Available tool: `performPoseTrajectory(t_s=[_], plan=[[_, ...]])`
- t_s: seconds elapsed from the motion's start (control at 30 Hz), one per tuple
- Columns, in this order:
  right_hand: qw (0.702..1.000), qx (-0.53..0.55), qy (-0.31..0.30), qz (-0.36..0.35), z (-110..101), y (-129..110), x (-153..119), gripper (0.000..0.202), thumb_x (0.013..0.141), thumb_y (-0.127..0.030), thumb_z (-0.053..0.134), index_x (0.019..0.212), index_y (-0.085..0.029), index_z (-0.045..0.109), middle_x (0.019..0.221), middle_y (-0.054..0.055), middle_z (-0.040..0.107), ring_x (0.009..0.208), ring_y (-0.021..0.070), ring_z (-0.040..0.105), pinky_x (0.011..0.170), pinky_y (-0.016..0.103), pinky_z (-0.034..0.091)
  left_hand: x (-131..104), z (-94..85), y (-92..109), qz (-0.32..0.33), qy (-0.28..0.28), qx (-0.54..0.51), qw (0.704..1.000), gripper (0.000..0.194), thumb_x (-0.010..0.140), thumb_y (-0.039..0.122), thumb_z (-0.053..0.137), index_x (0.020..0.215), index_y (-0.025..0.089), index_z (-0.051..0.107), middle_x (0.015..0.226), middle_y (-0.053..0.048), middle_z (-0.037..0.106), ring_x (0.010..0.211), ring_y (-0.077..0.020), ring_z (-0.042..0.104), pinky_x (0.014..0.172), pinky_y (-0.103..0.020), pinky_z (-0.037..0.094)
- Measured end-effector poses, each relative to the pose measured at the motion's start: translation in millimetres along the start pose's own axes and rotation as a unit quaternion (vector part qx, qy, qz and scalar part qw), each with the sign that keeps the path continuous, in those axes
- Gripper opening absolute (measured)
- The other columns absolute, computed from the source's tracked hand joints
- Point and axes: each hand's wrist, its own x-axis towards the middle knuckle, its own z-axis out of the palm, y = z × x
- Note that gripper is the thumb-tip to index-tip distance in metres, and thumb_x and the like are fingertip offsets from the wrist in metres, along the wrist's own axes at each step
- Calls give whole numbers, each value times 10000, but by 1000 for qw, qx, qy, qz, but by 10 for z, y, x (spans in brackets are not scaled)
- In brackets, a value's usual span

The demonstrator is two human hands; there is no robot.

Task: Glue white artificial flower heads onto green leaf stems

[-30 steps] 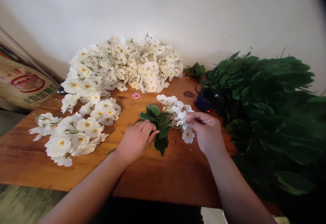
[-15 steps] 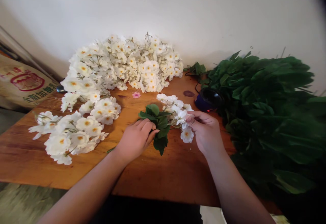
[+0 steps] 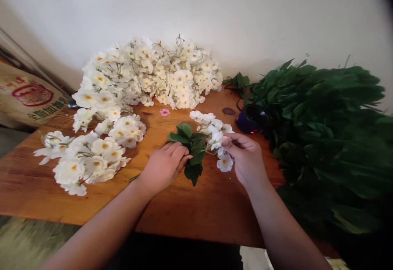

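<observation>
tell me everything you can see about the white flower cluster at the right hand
The white flower cluster has several ruffled blooms on thin, curving stems; the lowest bloom shows a yellow-orange centre. The petals look like thin cloth, though the material is not certain. The right hand pinches it at its right side between thumb and fingers. It spreads over the wooden table, just right of the green leaves under the left hand; whether its stems join them cannot be told.
</observation>
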Motion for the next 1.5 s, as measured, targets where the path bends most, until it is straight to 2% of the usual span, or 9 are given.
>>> performPoseTrajectory(t_s=[0.1,0.17,0.23,0.33,0.43,0.63,0.83,1.2,1.5], plan=[[995,-7,-97,-4,-48,-42,15,419,694,-379,833,1079,-263,715,952,27,715,715,151,644,599,263,532,-13,-13,-7,13,8,-5,1000,203,984,233,427,1044,175,612,932,-77,678,855,-211,633,755,-341,518],[985,-31,-167,-7,-75,-76,14,641,637,-353,872,1230,-293,635,1125,47,690,811,181,664,643,277,551,-23,-25,-7,25,7,-13,1000,274,937,152,440,1153,179,607,992,-89,694,896,-229,643,778,-365,526],[978,-61,-199,9,-77,-95,-1,721,619,-323,883,1278,-303,590,1112,46,697,816,191,671,651,283,555,-29,-36,-3,34,1,-26,999,350,902,118,450,1219,175,587,1026,-97,702,924,-247,645,783,-384,529],[974,-104,-196,35,-37,-80,-30,508,675,-339,841,1143,-259,663,903,21,721,711,174,659,618,278,538,-22,-44,14,34,-1,-43,998,287,942,175,457,1197,173,590,1019,-86,716,905,-243,647,778,-378,519],[972,-148,-182,17,21,-35,-47,320,678,-368,823,935,-205,726,799,20,712,650,165,632,588,273,512,0,-44,38,31,10,-40,999,224,994,277,439,1087,184,622,928,-60,725,827,-214,649,749,-349,498],[971,-181,-157,-12,96,56,-73,230,686,-385,793,686,-187,675,621,-5,642,542,134,546,502,248,437,12,-25,62,36,23,-9,999,263,1011,315,426,872,185,608,751,-25,680,699,-186,611,653,-311,432],[975,-159,-153,2,165,120,-107,219,679,-352,777,649,-201,621,589,-16,600,521,122,497,492,249,418,-14,12,55,37,54,-9,998,288,987,254,451,724,187,548,642,-21,607,612,-169,561,588,-293,380],[978,-89,-183,42,153,263,-120,233,706,-392,770,703,-198,641,627,-10,594,541,123,491,521,259,409,-11,23,19,42,73,-56,995,216,930,164,483,733,184,567,634,-21,596,613,-175,560,601,-292,404],[978,-102,-180,16,233,244,-161,225,704,-347,762,663,-192,604,598,-33,553,534,104,464,517,241,404,-40,69,8,39,65,-65,995,183,894,124,488,743,178,576,637,-26,595,616,-177,566,606,-288,404]])
